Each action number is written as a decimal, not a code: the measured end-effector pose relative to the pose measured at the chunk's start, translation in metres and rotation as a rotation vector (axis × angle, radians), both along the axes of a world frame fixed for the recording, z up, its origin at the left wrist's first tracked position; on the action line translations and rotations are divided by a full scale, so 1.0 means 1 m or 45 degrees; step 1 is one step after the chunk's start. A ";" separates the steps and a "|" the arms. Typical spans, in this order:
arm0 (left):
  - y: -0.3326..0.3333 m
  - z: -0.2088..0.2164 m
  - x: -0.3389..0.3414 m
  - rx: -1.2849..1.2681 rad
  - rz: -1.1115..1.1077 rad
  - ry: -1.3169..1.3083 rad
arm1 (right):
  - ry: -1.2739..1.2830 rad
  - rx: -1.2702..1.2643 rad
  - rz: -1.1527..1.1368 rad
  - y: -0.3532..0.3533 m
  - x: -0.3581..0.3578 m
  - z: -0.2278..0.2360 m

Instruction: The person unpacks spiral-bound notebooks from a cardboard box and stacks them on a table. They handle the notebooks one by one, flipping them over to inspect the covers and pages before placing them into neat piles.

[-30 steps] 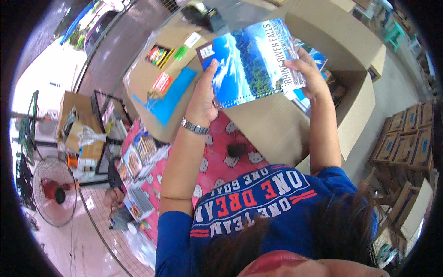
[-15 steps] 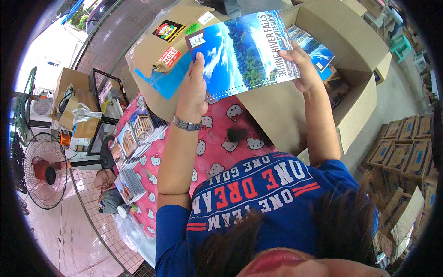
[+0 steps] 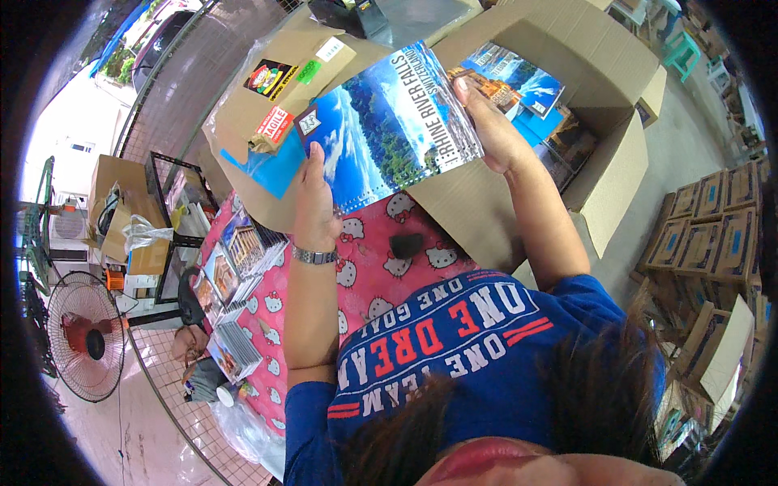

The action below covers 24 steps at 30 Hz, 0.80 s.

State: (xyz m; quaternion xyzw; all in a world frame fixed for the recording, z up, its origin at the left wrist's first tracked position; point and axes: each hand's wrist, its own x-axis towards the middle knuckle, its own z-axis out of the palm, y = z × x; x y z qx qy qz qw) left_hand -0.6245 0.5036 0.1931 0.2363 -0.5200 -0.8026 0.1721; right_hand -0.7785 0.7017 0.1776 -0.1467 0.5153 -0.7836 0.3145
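Both Ends Held

Unseen was the back of the glossy blue-green rectangular notebook (image 3: 381, 130) that the bare left hand (image 3: 317, 201) and right hand (image 3: 496, 135) gripped near the open brown cardboard box (image 3: 559, 40); small holes lined its lower edge.

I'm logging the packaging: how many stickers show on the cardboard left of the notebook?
4: the white sticker at top, green sticker below it, black sticker left of that, red sticker lowest. The notebook may hide more.
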 end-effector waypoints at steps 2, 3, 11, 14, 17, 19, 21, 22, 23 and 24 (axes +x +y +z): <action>0.000 -0.002 0.007 0.041 -0.002 0.003 | -0.047 -0.015 0.054 -0.002 0.005 0.001; -0.001 -0.003 0.010 0.063 -0.002 0.003 | -0.072 -0.020 0.080 -0.002 0.008 0.003; 0.003 -0.009 0.039 0.035 0.099 -0.018 | -0.039 -0.085 0.189 -0.005 0.024 0.000; 0.009 -0.007 0.054 0.015 0.092 -0.001 | -0.091 0.030 0.264 -0.004 0.029 -0.008; 0.013 -0.016 0.067 0.032 0.148 -0.028 | -0.176 0.082 0.294 -0.004 0.036 -0.030; 0.013 -0.019 0.076 0.061 0.163 -0.060 | -0.142 0.003 0.261 -0.011 0.045 -0.031; 0.011 -0.027 0.084 0.060 0.194 -0.095 | -0.081 0.095 0.364 -0.004 0.048 -0.027; 0.009 -0.030 0.088 0.075 0.196 -0.110 | -0.033 0.100 0.388 -0.005 0.050 -0.028; 0.007 -0.035 0.092 0.089 0.199 -0.124 | 0.014 0.104 0.412 -0.007 0.052 -0.029; 0.006 -0.038 0.095 0.106 0.198 -0.135 | -0.065 0.127 0.422 -0.007 0.054 -0.027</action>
